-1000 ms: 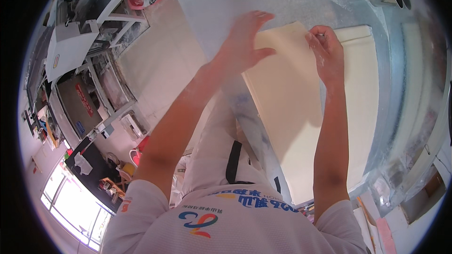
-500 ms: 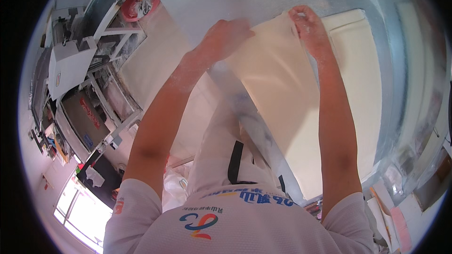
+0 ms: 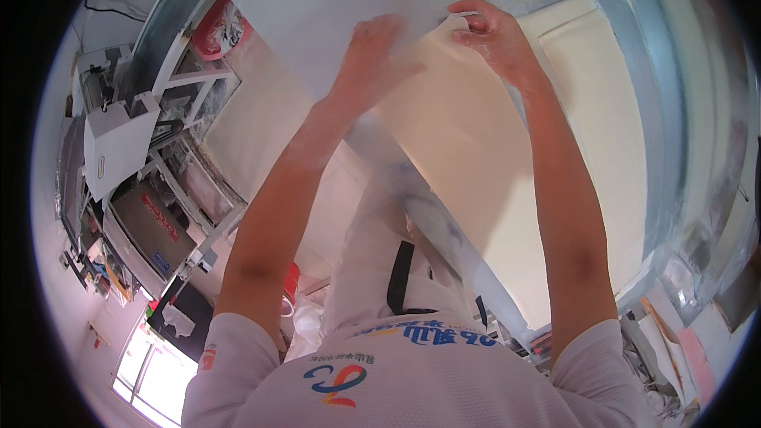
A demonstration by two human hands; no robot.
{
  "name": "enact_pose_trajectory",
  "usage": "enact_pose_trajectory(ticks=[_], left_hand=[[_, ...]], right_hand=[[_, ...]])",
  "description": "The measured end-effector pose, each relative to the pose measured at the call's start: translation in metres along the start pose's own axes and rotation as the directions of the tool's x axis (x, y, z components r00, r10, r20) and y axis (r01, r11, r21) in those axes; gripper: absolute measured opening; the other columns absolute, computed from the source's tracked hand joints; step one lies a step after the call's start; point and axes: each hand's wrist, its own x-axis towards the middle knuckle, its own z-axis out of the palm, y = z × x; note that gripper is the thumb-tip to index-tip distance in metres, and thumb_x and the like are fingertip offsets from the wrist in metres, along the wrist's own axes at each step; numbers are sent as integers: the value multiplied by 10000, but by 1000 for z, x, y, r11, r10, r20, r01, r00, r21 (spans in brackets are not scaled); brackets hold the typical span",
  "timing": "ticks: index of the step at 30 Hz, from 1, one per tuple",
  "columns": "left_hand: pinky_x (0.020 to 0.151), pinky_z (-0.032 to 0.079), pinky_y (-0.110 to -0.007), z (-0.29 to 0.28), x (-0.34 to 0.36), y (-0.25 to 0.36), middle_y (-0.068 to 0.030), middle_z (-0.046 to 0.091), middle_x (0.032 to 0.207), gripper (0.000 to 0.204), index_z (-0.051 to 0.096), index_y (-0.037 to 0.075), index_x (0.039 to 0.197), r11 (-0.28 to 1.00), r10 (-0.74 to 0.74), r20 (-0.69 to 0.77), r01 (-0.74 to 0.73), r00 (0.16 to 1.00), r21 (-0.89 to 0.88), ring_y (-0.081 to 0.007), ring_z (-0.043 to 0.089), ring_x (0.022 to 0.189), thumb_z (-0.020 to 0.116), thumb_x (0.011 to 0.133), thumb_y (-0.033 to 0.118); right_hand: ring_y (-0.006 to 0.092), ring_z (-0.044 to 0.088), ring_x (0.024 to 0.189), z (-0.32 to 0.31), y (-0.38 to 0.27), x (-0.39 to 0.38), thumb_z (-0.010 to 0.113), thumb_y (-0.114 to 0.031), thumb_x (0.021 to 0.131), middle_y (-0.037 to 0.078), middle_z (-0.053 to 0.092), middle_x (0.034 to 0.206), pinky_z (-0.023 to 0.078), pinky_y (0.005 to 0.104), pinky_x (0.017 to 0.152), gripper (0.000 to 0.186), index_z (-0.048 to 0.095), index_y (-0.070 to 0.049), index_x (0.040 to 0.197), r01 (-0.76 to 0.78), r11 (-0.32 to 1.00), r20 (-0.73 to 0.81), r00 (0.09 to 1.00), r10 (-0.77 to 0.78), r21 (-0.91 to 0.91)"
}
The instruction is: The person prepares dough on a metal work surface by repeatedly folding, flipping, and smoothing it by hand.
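A wide cream-coloured dough sheet (image 3: 468, 135) lies slantwise on the grey metal work table (image 3: 277, 0). At its far end my right hand (image 3: 495, 36) is closed on the corner, thumb and fingers pinching the edge and lifting it slightly. My left hand (image 3: 376, 51) is over the sheet's far left edge, its thumb apart from the fingers and holding nothing; haze blurs this spot, so whether it touches the dough cannot be told. A second dough sheet (image 3: 583, 55), with a fold line near its far edge, lies to the right, partly behind my right forearm.
A red basin (image 3: 210, 32) with whitish contents stands far left, beside a white metal frame (image 3: 202, 77). A white machine housing (image 3: 117, 147) is at the left. The table's edge runs close along my legs. Papers and boxes (image 3: 670, 341) are stacked at the lower right.
My right hand has moved left, carrying the pinched corner of the dough sheet with it. My left hand has turned, fingers now pointing farther away. The view has shifted slightly.
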Motion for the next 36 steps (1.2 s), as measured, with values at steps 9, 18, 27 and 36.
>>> enact_pose_trajectory(ticks=[9,18,27,36], left_hand=[[829,544,-342,-1,62,45,-35,738,919,347,779,32,1045,771,-409,621,617,669,-157,-143,687,880,904,807,253],[824,562,-265,-3,46,17,-4,784,978,167,808,1,1068,653,-244,639,610,730,-448,-86,707,903,830,905,-25],[850,576,-270,5,43,11,-49,813,1023,184,807,-9,1105,668,-243,587,572,772,-476,-106,731,920,831,925,-32],[845,568,-255,9,41,4,-47,811,1010,182,800,-5,1118,677,-247,580,566,776,-470,-95,727,912,823,939,-29]], right_hand=[[214,662,1169,-17,-3,-48,861,-61,921,107,719,1274,546,360,1015,545,640,-38,1419,61,960,-60,997,-46,273],[285,699,995,-18,36,-151,836,-143,929,118,762,1095,554,403,890,305,758,-79,1217,-198,891,-258,962,95,-408],[289,683,813,-6,61,-186,840,-208,919,86,761,876,545,392,728,137,826,-86,977,-117,955,-483,875,-30,-272],[317,704,868,-12,87,-196,822,-244,942,121,773,980,560,426,786,203,807,-79,1059,-85,938,-468,879,-88,-335]])
